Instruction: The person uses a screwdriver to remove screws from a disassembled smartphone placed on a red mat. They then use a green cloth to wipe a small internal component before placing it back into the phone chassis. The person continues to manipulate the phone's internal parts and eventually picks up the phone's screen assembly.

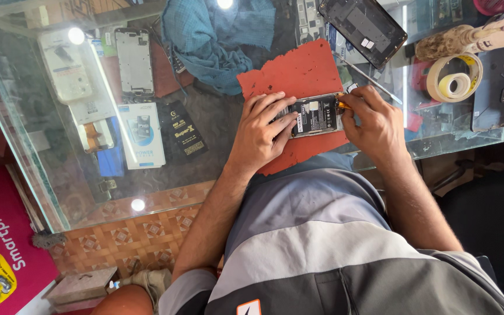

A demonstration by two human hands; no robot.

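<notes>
The left hand (262, 131) lay flat with its fingers spread over the near end of a dark opened smartphone with its back cover off and its black battery exposed (316, 115), pressing it down, while the right hand (374, 119) had its grip pinched on a small orange-handled tool (342, 105) set against the phone's far upper corner. The phone rested on a ragged red rubber mat (298, 73) on the glass surface (217, 169). Judging by the bare interior, the opening seemed done and the inside work under way, with the battery not yet lifted out. Farther off lay a blue cloth (205, 41), a separate black phone frame (363, 26), a roll of tape (453, 79) and a silver phone chassis (133, 61).
</notes>
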